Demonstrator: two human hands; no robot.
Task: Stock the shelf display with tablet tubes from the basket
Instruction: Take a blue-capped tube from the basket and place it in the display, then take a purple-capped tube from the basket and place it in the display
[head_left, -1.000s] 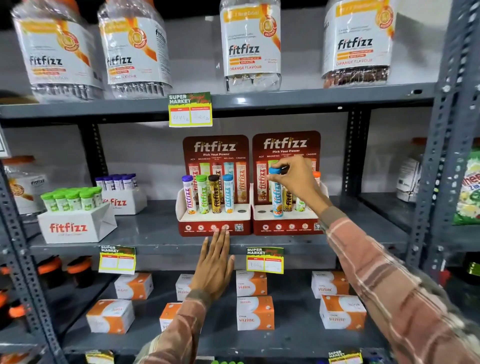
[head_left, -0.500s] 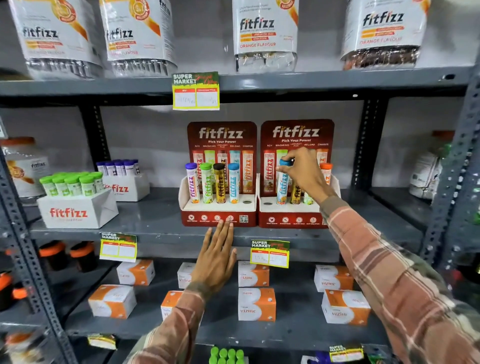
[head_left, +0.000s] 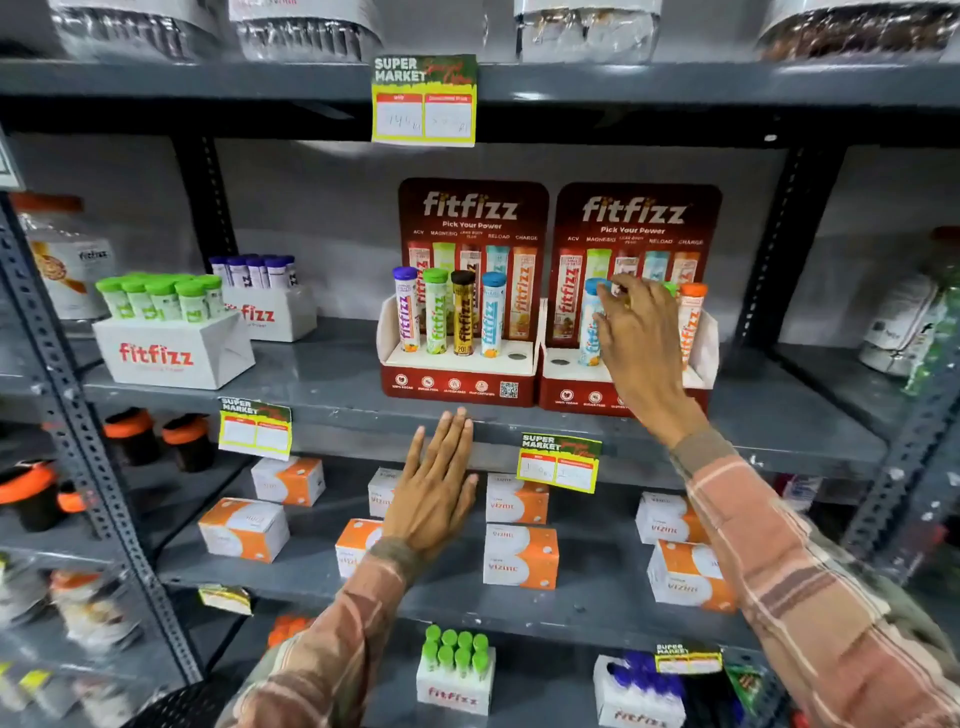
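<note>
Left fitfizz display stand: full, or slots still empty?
Not full. The left display stand holds four upright tubes; its rightmost slot shows as an open hole.

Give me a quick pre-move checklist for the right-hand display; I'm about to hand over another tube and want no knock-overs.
1. Blue-capped tube seated upright in the right display stand: ok.
2. Right hand clear of that tube: not ok, fingers are at its cap.
3. Free hole in the right stand, left of the blue-capped tube: ok.
4. Orange-capped tube upright at the stand's right end: ok.
5. Middle slots behind the hand: cannot tell, hidden.
6. Left hand free, flat against the shelf edge: ok.
</note>
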